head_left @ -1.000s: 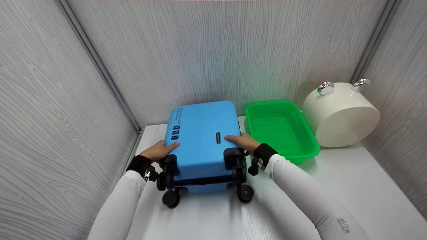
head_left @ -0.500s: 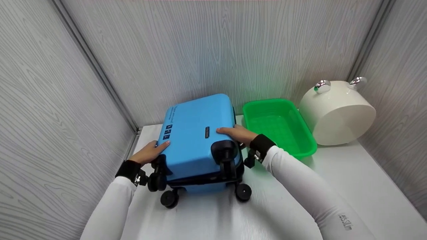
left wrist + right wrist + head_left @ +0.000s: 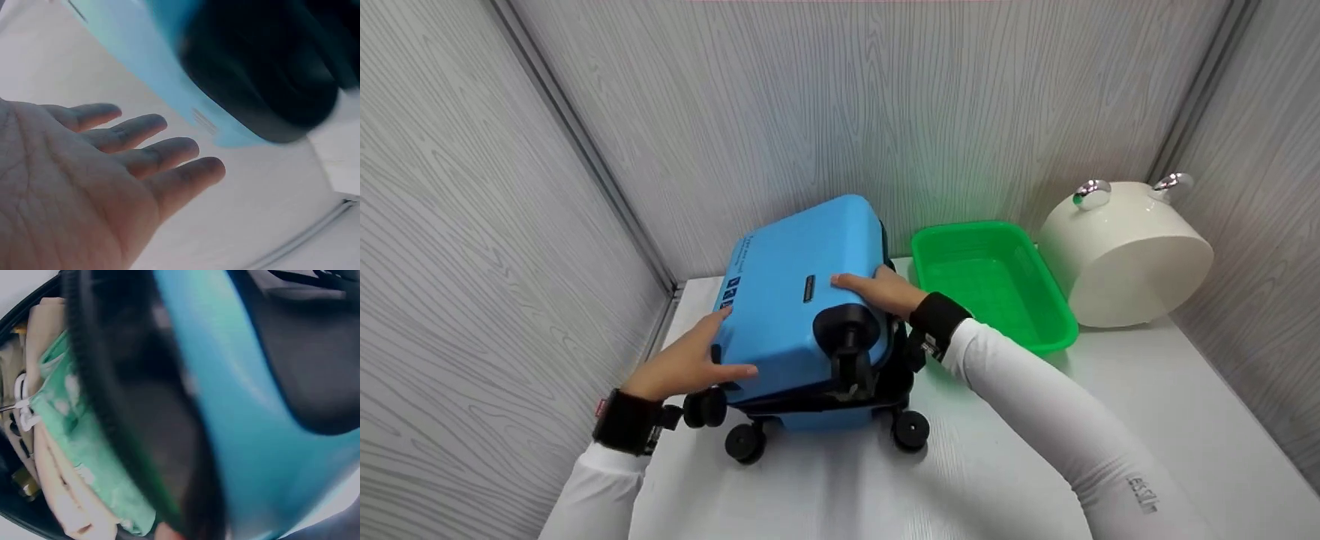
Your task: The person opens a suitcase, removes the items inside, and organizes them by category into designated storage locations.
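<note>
A blue hard-shell suitcase (image 3: 780,330) lies flat with its black wheels (image 3: 911,431) toward me, its lid raised along the right side. My right hand (image 3: 889,291) grips the lid's right edge, thumb on top beside the dark badge (image 3: 809,289). Through the gap, the right wrist view shows folded green cloth (image 3: 93,439) and beige cloth (image 3: 70,495) inside. At the lid's left side is my left hand (image 3: 682,364), its fingers straight and spread. In the left wrist view its palm faces up, fingertips below the blue shell (image 3: 216,121).
A green plastic basket (image 3: 1054,319) stands right of the suitcase. Behind it to the right, a cream rounded container (image 3: 1136,277) with shiny chrome knobs lies on its side. Grey wood-grain walls (image 3: 840,112) enclose the white table (image 3: 982,465) at the back and both sides.
The lid's right side has tilted up and leftward, opening a gap on the right. My right hand has moved up and left with it. My left hand has loosened and its fingers have spread.
</note>
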`<action>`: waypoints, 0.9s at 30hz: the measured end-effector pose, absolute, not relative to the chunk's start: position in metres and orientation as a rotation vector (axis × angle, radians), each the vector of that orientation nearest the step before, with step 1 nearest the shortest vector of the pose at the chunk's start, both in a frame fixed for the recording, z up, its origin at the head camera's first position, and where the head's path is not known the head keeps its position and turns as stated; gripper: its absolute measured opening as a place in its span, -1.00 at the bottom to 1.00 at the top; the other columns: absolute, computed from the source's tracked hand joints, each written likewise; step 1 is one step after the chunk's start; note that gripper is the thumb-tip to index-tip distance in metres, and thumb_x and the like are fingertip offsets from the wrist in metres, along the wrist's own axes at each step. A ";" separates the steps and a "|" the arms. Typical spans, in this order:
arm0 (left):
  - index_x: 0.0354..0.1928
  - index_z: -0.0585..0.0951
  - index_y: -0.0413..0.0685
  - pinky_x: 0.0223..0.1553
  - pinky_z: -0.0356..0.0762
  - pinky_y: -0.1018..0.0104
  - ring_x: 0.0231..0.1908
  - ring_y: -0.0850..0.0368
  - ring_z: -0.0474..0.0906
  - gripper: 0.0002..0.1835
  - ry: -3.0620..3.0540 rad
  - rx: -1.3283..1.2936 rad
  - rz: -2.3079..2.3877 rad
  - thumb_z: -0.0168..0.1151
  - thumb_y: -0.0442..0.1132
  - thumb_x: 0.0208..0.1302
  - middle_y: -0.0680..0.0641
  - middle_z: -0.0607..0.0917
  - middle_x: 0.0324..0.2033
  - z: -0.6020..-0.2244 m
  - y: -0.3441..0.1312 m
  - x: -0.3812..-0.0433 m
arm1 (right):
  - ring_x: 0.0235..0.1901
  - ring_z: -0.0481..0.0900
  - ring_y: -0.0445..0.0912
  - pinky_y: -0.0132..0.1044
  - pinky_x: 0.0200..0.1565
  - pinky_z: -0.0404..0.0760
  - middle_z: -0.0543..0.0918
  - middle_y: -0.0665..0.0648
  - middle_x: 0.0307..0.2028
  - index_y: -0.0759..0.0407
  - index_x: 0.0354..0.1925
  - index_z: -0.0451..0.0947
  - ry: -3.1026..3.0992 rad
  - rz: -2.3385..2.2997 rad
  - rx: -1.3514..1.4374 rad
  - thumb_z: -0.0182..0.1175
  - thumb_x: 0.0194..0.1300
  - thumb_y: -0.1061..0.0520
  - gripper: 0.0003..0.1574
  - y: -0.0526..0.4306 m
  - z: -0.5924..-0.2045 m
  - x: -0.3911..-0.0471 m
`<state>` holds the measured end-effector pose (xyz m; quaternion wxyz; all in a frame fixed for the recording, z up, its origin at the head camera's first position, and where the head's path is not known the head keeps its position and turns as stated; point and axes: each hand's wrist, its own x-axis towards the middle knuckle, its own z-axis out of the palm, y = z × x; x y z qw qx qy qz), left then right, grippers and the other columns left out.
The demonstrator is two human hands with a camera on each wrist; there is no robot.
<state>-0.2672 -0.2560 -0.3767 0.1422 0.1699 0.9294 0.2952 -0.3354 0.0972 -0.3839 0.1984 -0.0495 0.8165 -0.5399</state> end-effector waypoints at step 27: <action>0.53 0.22 -0.39 0.15 0.57 -0.55 0.28 -0.59 0.55 0.44 3.929 0.715 0.433 0.89 0.12 -0.31 -0.53 0.51 0.36 -0.479 -0.198 -0.234 | 0.52 0.42 0.22 0.04 0.47 0.45 0.35 0.43 0.57 0.28 0.73 -0.02 2.513 -1.720 -0.425 0.12 0.68 -0.24 0.04 0.071 -0.357 -0.318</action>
